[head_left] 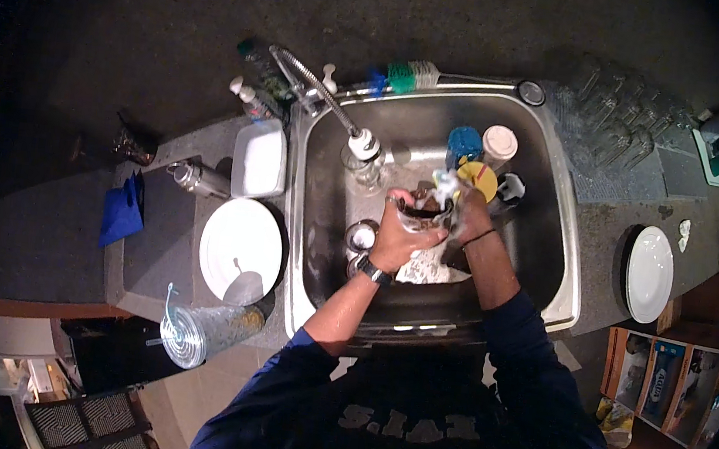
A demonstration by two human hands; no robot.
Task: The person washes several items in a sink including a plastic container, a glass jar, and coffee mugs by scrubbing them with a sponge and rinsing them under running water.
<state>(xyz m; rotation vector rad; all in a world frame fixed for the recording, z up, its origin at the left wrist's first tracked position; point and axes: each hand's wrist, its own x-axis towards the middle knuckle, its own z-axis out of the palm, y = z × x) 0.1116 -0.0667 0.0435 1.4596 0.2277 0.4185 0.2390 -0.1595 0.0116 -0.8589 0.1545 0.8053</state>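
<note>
Over the sink (563,246), my left hand (399,244) is wrapped round a dark brown cup-like vessel (423,220) with suds on it. My right hand (471,216) is closed beside the vessel's rim on a foamy sponge (446,183), of which only a little shows. Close to my right hand stand a yellow round lid or cup (478,181), a blue container (464,144), a white-lidded cup (500,143) and a dark cup with a white rim (511,188). Left of my left hand, a metal cup (361,238) sits in the basin.
A flexible faucet (363,144) hangs over a clear glass (365,172). Left of the sink are a white tub (260,160), a large white plate (241,247), a steel bottle (199,179) and a tumbler with straw (190,340). At right, several upturned glasses (620,120) and an oval plate (649,274).
</note>
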